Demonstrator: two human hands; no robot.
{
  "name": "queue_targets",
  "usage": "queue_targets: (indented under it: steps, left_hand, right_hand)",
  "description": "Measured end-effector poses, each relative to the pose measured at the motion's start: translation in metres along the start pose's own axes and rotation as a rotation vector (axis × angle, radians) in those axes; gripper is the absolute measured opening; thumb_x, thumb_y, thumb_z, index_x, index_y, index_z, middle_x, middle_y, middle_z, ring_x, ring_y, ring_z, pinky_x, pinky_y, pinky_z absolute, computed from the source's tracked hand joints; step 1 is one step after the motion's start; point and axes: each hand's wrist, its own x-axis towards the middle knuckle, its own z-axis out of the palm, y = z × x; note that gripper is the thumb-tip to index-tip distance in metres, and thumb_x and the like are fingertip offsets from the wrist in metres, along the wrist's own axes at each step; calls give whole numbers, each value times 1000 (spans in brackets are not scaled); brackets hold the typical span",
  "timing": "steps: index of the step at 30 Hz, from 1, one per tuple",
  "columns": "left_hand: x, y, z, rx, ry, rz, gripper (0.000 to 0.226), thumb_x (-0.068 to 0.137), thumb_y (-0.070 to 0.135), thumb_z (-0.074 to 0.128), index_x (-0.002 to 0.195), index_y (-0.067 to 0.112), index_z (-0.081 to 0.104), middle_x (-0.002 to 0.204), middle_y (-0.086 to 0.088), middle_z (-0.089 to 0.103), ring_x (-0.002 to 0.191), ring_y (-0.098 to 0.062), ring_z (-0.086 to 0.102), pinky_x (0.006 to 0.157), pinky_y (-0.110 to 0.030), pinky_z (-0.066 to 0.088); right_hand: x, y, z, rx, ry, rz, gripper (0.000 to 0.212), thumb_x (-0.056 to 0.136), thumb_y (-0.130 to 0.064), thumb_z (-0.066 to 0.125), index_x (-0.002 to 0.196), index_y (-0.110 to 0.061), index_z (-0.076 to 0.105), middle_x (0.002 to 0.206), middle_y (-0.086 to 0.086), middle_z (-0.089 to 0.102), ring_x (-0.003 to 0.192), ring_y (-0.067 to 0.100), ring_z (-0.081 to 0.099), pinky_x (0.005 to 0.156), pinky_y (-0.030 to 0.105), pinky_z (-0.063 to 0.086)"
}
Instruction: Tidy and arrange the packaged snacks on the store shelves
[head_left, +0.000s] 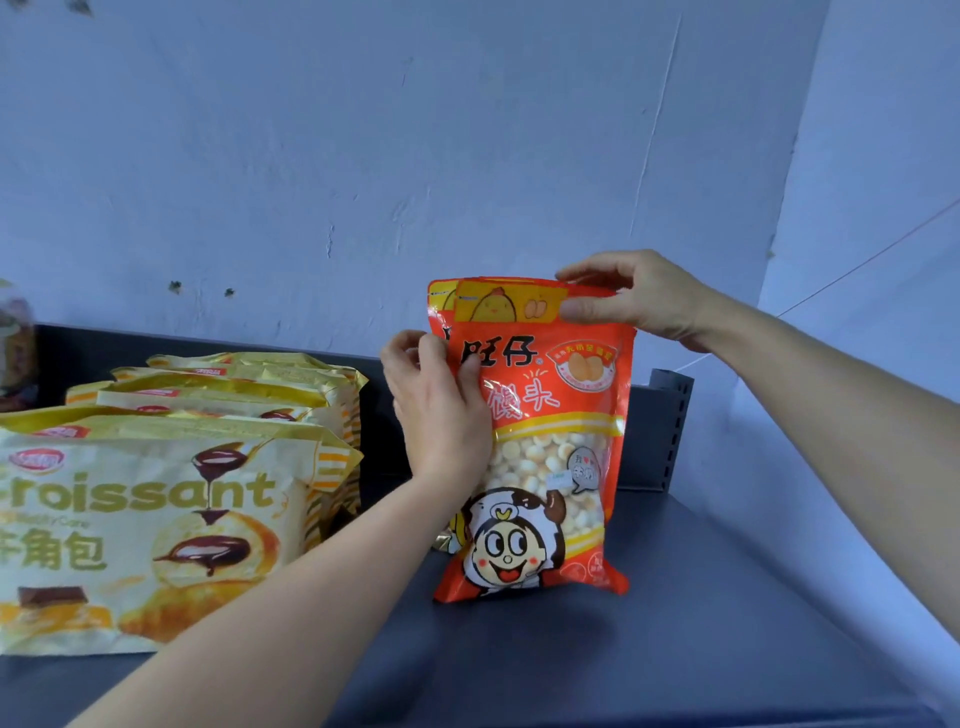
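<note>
The left hand (441, 410) curls round the 9 o'clock edge of a glossy orange bag (550, 467), thumb on its front, and the right hand (639, 296) pinches its flat 12 o'clock seam. The plastic pouch stands upright on the matte grey shelf (701, 623), long axis vertical, print facing the camera. A second bag (440, 296) behind is mostly hidden, and the croissant bags (156, 519) at 9 o'clock are cut off.
</note>
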Motion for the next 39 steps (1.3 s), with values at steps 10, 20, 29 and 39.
queue_targets:
  steps: [10,20,29,39]
  left_hand:
    - [-10,5,-23,-13,-338,-38,87,70,59,74,135,19,33,133,0,29,130,-20,33,109,-46,36]
    - [-25,-17,-36,-132,-749,-62,138,38,37,93,142,49,2,128,11,51,116,-11,56,95,-44,52]
    - [-28,-18,-42,-79,-741,-47,138,51,33,92,146,45,-7,134,13,48,121,-8,52,99,-41,49]
    - [-46,-6,-70,291,-776,-62,148,54,46,90,150,22,-20,149,-5,17,140,-23,19,110,-43,31]
  right_hand:
    - [-1,14,11,-572,94,-135,38,66,-28,85,84,-14,54,96,3,48,88,22,49,75,31,41]
    - [-7,19,27,-514,252,-113,35,70,-32,81,86,-21,51,99,-2,46,92,19,50,78,33,44]
    - [-26,19,37,-475,347,-18,61,74,-42,76,126,-18,53,120,2,51,109,20,53,85,30,42]
    - [-62,4,50,-549,497,35,78,72,-47,76,137,-19,43,139,5,39,130,23,37,107,42,34]
